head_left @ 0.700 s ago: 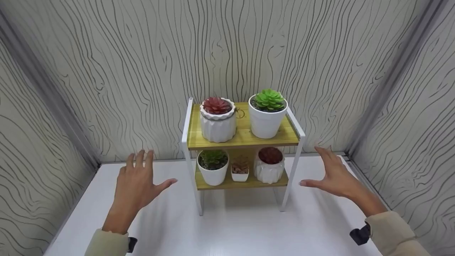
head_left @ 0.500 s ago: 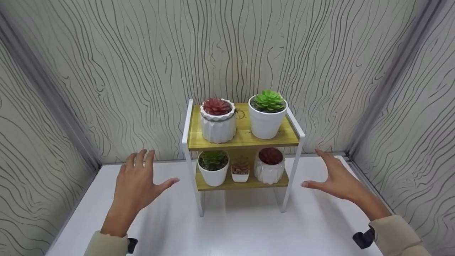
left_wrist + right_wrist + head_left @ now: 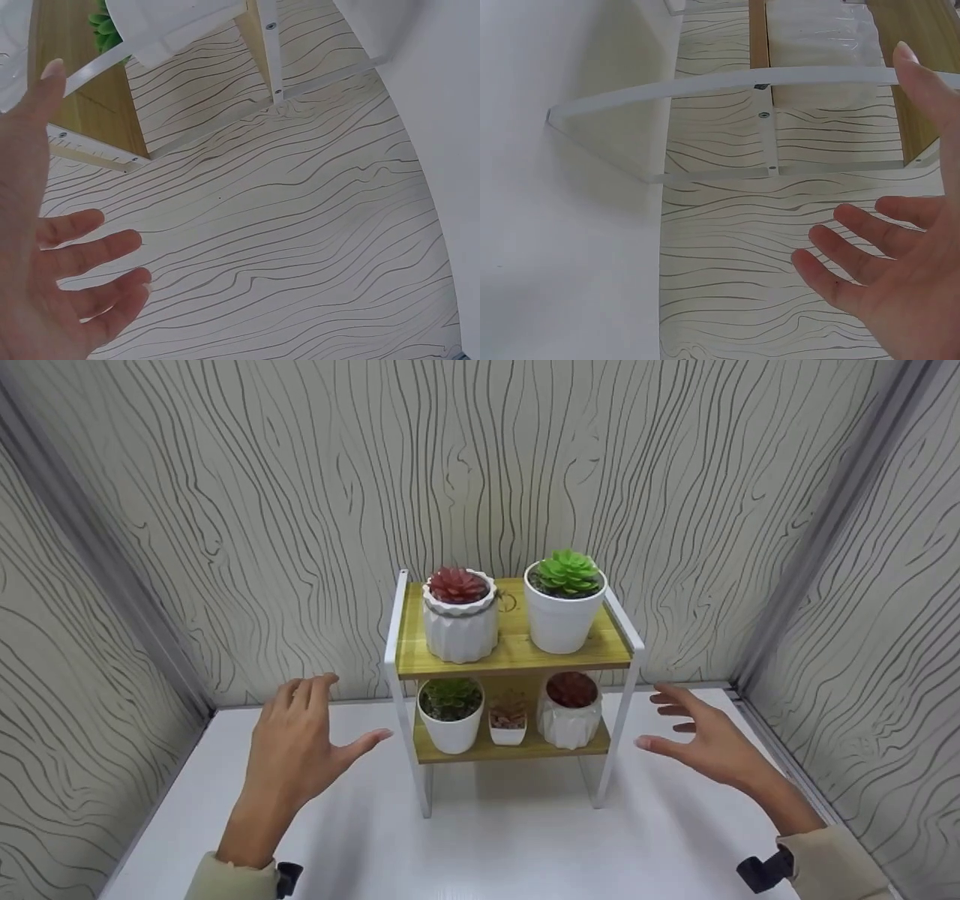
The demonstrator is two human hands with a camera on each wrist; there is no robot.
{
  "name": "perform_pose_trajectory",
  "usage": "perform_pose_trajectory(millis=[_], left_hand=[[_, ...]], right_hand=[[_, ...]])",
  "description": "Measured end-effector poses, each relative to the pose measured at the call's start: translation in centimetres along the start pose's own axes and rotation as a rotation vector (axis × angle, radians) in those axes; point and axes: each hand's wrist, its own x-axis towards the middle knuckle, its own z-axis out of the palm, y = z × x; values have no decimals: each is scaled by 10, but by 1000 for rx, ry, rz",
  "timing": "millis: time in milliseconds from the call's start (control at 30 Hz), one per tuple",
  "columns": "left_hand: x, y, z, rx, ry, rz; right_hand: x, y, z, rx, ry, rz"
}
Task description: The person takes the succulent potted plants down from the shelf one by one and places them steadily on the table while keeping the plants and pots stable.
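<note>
A two-tier wooden shelf (image 3: 517, 656) with white side frames stands between my hands. Its top board carries a red succulent in a white fluted pot (image 3: 460, 622) on the left and a green succulent in a smooth white pot (image 3: 564, 615) on the right. On the lower board sit a green plant in a white pot (image 3: 451, 720), a small square-potted succulent (image 3: 508, 724) and a dark red succulent in a white pot (image 3: 570, 712). My left hand (image 3: 296, 742) hovers left of the frame, thumb spread, holding nothing. Opposite it, my right hand (image 3: 709, 739) is likewise apart from the shelf, fingers loosely bent.
The shelf's feet stand on a white tabletop (image 3: 510, 855). Behind it rises a wood-grain patterned wall (image 3: 300, 510), with similar panels and grey corner posts at both sides. Each wrist wears a small black device (image 3: 765, 872).
My left hand has shifted slightly right toward the shelf, its thumb nearer the frame. The fingers of my right hand have bent a little and dipped lower. Shelf and plants keep their places.
</note>
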Motion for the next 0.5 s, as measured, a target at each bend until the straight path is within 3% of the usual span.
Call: perform_pose_trajectory(millis=[300, 500], left_hand=[[3, 7, -6, -66, -8, -33], [6, 12, -10, -176, 2, -39]], right_hand=[[1, -6, 7, 78, 5, 8], [2, -9, 8, 121, 15, 13]])
